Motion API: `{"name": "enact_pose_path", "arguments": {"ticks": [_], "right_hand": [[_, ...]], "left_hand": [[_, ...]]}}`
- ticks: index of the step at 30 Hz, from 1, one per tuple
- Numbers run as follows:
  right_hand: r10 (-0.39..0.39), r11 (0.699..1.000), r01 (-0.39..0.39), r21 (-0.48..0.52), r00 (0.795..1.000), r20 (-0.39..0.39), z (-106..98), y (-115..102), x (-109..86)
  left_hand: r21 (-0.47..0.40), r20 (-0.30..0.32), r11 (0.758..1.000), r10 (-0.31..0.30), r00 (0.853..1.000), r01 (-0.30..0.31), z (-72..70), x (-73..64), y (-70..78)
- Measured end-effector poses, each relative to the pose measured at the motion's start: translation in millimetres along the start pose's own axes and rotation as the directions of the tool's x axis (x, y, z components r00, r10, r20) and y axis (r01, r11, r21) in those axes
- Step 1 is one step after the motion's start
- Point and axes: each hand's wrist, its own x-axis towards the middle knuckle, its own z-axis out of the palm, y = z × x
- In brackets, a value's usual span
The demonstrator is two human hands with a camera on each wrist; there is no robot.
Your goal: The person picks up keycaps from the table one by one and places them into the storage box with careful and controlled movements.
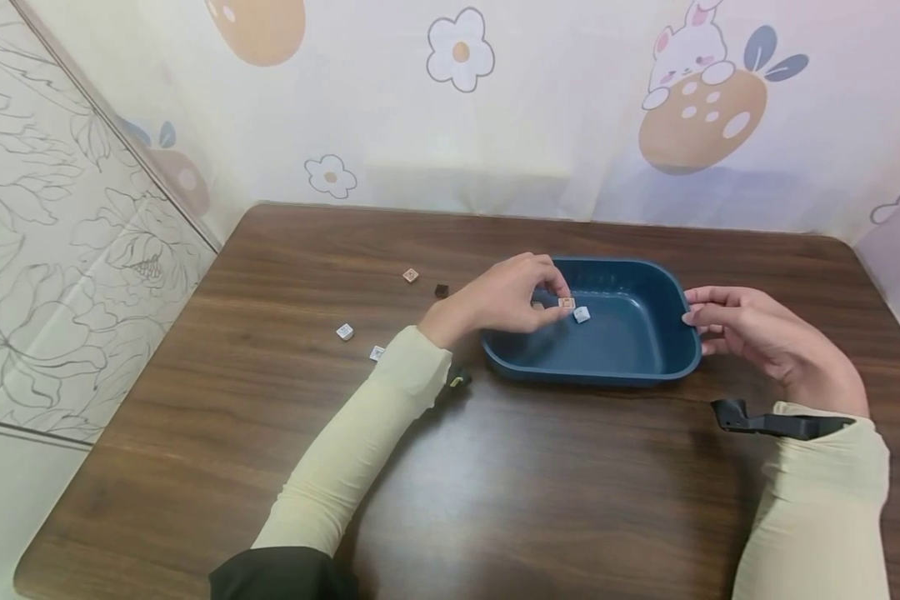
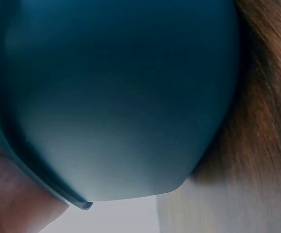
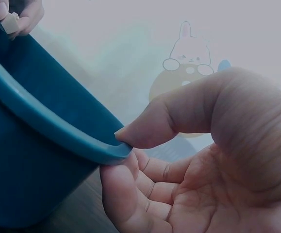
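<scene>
My left hand (image 1: 512,292) is over the left part of a dark blue plastic basin (image 1: 592,372), pinching a small beige block (image 1: 566,303) with a printed face. The same beige block (image 3: 9,23) shows between thumb and fingers in the right wrist view. Inside the basin, close to those fingertips, sits a white block (image 1: 581,315). At the basin's right end, my right hand (image 1: 757,329) pinches the rim between thumb and forefinger (image 3: 118,187). In the left wrist view the basin's outer wall (image 2: 111,121) fills most of the picture and hides the fingertips.
Left of the basin lie an orange block (image 1: 410,275), a dark block (image 1: 442,291) and two white blocks, one (image 1: 345,332) farther out and one (image 1: 377,353) beside the sleeve. A dark object (image 1: 458,379) with a yellow mark is near the left cuff. A patterned wall backs the wooden table (image 1: 540,492).
</scene>
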Motion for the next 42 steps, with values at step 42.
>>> {"name": "enact_pose_path", "arguments": {"ticks": [42], "right_hand": [[-0.005, 1.000, 0.005, 0.019, 1.000, 0.012, 3.2, -0.3, 1.7]], "left_hand": [[0.002, -0.071, 1.000, 0.012, 0.997, -0.012, -12.7, -9.3, -5.7]]}}
